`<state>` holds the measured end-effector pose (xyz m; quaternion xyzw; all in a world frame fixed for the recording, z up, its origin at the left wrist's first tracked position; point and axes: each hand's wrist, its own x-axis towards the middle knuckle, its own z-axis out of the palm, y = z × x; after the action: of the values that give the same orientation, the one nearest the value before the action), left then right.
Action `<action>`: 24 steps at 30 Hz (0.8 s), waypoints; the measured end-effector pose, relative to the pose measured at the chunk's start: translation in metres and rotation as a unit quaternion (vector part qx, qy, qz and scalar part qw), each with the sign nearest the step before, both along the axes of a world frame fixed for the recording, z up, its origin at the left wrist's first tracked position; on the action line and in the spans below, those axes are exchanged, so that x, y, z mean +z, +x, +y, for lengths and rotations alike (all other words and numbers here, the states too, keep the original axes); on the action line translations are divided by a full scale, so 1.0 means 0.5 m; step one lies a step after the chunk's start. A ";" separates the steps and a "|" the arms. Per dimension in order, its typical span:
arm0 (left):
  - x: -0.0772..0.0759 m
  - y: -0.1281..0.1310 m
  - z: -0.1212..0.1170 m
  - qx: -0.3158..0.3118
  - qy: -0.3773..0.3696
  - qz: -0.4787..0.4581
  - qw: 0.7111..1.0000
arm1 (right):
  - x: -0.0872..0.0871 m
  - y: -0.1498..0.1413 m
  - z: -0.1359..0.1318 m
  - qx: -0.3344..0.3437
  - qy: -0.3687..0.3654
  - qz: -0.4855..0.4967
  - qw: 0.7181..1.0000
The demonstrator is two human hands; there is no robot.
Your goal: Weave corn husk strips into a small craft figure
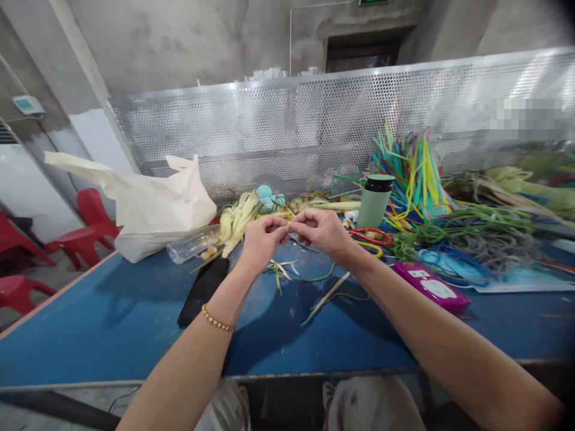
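Observation:
My left hand and my right hand meet fingertip to fingertip above the blue table. Both are closed in a pinch on a thin strand; its pale end pokes up between them. A darker piece shows below the right fingers, but the exact grip is hidden. Beneath the hands lie a small bunch of split pale-green strips and a longer dry strip. Beside my left wrist, which wears a gold bead bracelet, rests a black phone. Pale corn husks are piled behind my left hand.
At left stand a white plastic bag and a clear bottle on its side. To the right are a green tumbler, red-handled scissors, a purple box, green cords and colourful strips. A perforated metal screen runs behind.

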<state>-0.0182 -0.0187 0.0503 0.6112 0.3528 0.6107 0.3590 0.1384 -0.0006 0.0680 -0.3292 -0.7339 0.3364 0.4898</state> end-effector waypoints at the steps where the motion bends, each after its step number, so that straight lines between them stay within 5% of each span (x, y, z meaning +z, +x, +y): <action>1: 0.000 0.000 0.000 -0.013 -0.008 -0.011 1.000 | 0.001 0.000 -0.001 -0.007 0.012 -0.010 1.000; 5: 0.009 -0.007 -0.001 -0.053 -0.057 -0.079 0.994 | 0.008 0.004 0.000 -0.040 0.027 -0.043 0.998; 9: 0.022 -0.024 -0.007 0.000 -0.074 -0.149 0.986 | 0.011 0.013 0.008 -0.103 0.107 -0.074 0.986; 13: 0.025 -0.027 -0.016 -0.096 -0.152 -0.092 0.979 | 0.007 0.018 0.006 -0.157 0.226 -0.090 0.957; 18: 0.020 -0.023 -0.016 -0.170 -0.200 -0.087 0.961 | -0.004 0.018 -0.009 -0.088 0.375 -0.157 0.909; 24: 0.022 -0.025 -0.017 -0.145 -0.180 -0.089 0.969 | -0.017 0.021 -0.004 -0.026 0.395 -0.165 0.904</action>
<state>-0.0306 -0.0274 0.0615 0.5246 0.3311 0.5307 0.5775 0.1489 -0.0028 0.0596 -0.1788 -0.8679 -0.0524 0.4605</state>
